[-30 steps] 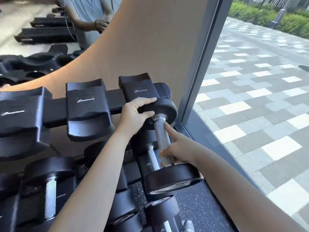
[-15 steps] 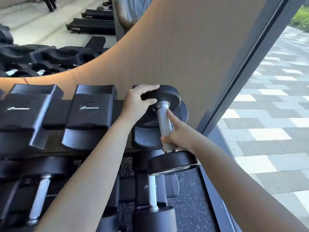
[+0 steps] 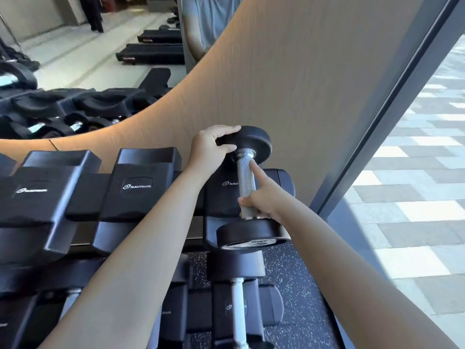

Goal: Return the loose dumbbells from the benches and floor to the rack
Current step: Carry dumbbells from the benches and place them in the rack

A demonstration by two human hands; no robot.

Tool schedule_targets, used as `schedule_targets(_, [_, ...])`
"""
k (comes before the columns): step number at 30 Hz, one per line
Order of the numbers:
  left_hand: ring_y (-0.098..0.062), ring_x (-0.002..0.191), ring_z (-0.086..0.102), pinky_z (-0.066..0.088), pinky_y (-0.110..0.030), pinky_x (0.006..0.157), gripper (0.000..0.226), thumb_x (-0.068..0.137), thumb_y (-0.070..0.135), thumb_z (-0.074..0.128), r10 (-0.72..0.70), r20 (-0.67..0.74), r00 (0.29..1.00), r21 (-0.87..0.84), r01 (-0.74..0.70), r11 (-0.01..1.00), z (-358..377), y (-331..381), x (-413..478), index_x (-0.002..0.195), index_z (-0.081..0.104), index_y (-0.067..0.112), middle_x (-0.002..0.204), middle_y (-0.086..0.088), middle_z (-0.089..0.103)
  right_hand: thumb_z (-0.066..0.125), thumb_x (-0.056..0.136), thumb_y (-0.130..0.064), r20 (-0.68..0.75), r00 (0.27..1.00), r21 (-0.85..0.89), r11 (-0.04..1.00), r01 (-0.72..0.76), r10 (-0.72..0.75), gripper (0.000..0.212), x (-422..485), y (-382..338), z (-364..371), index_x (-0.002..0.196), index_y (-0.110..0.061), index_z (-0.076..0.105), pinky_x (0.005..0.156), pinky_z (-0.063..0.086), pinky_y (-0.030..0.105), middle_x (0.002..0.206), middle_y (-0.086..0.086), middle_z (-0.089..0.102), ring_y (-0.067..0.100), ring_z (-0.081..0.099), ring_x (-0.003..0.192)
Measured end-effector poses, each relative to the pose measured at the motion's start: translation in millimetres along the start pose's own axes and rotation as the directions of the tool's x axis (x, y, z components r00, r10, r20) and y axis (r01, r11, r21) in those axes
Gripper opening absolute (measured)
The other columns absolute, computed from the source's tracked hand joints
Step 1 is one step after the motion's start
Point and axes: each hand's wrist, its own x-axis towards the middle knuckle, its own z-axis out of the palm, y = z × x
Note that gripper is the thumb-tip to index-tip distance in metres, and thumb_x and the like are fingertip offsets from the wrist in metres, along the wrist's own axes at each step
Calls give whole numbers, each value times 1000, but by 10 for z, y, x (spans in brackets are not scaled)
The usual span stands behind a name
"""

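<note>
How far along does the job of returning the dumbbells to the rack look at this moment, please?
Done: one dumbbell below sits racked. In hand: the left hand and right hand hold the dumbbell over the rightmost top cradle. Left: two empty top cradles.

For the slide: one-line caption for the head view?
Both hands set a dumbbell over the rack's rightmost top cradle: left hand on its far end, right hand gripping the handle.

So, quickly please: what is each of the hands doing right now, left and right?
Left hand: closed on the far head of the dumbbell.
Right hand: closed around the dumbbell's handle, index finger stretched along it.
</note>
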Motion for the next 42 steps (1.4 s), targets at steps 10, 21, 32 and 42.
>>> schedule_targets(10, [-7,106,54,32,-2,90,45,76,-7,63,-52,-49,997,94,56,994,43,-213,212,114,63,17,120,1,61,55,86,-2,-14,1000,-23,1000,-21,20,89,389,-28,136,143,-45,2,42,39,21,139,10,39,13,42,50])
schedule_targets(21, [2,121,40,25,-8,100,38,82,16,66,-41,81,996,108,32,994,-74,-104,-519,119,59,19,133,5,48,55,87,-29,-74,984,-154,977,146,-159,57,309,96,68,139,-38,33,54,33,17,65,-16,42,0,41,55])
schedule_targets(32, [-3,115,50,39,-26,100,37,85,24,62,-147,147,978,7,148,989,-61,-210,-1437,121,55,28,119,12,57,63,85,-26,-135,908,49,913,405,-396,21,-319,564,14,101,-40,62,89,48,36,92,-6,66,14,60,89])
schedule_targets(42, [-8,97,51,33,-2,84,41,80,1,64,-63,7,998,147,61,987,2,-150,-1492,119,58,12,103,3,57,70,73,4,-205,931,203,918,342,-302,35,-359,753,41,88,-26,59,85,49,39,91,10,64,18,60,85])
